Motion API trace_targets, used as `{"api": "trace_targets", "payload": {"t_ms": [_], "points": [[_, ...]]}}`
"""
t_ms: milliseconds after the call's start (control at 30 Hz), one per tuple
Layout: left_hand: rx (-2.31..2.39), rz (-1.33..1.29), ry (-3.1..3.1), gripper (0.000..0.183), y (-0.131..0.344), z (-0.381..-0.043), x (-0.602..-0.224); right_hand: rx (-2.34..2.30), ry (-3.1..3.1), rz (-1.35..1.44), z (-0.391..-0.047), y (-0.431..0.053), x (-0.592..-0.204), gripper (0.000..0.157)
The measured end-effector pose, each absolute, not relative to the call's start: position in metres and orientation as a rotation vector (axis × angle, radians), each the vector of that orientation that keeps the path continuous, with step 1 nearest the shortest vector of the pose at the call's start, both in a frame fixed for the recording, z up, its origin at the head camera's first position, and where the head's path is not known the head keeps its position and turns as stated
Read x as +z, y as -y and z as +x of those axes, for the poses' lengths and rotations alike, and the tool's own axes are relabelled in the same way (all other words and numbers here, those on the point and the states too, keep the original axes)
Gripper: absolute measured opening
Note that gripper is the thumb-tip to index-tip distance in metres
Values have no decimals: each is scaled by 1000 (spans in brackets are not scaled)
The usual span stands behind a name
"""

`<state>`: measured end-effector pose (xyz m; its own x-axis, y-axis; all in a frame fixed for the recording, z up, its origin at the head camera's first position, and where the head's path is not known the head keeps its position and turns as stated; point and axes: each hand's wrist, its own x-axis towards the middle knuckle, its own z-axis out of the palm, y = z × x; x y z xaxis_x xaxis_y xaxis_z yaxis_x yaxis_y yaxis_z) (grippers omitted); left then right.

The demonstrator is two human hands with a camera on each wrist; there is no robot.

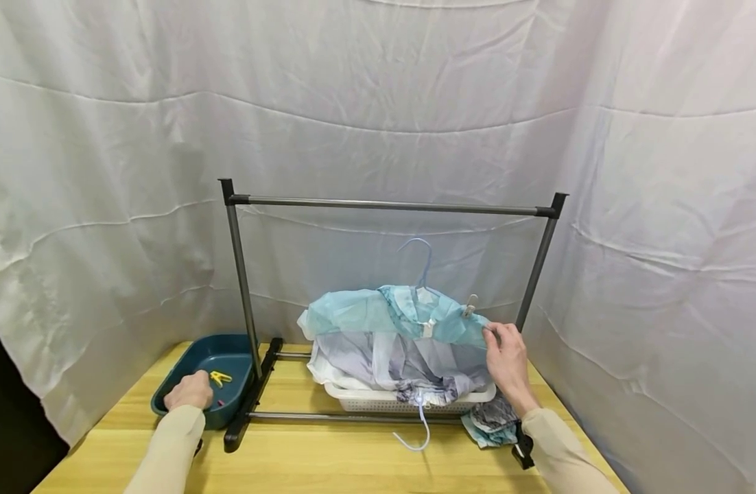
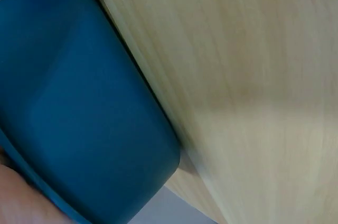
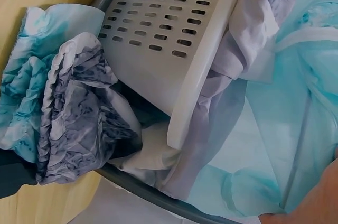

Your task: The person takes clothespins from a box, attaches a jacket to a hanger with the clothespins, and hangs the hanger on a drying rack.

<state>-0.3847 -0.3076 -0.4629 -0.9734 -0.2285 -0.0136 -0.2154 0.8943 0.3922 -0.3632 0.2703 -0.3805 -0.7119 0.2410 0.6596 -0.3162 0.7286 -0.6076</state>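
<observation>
My left hand [image 1: 189,391] reaches into the teal basin [image 1: 230,341], over its near left side; its fingertips are hidden, so I cannot tell whether it holds anything. Beside it in the basin lies a yellow clothespin [image 1: 220,379]. With thumb and fingers my right hand [image 1: 509,358] pinches the right end of a sheer light blue garment [image 1: 347,312]. That garment is on a pale blue hanger [image 1: 429,257], hook upward, and a beige clothespin [image 1: 470,306] is clipped near its right shoulder. The right wrist view shows its sheer fabric [image 3: 274,123] beside the hand.
Below the light blue garment, a grey-lilac garment [image 1: 347,357] lies over a white perforated basket [image 1: 378,403], its hanger hook [image 1: 415,446] toward me. A metal clothes rack [image 1: 384,204] stands around them. Crumpled patterned cloths [image 1: 494,420] lie by the rack's right foot.
</observation>
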Motion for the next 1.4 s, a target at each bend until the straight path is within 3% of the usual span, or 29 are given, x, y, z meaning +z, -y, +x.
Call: {"api": "trace_targets", "payload": {"t_ms": [333,600,800,1400], "points": [[-609,297,2995,18,310,-381,-459,967,2187,44,-362,-269,-380,25],[-656,208,2914,41,314,-380,-459,970,2199,42,-361,-271,-377,26],[-662,151,2843,33,316,-382,-464,974,2220,19,-360,-271,-378,28],[-726,-77,2633,41,298,-377,-458,998,2197,24,-360,-272,-373,28]]}}
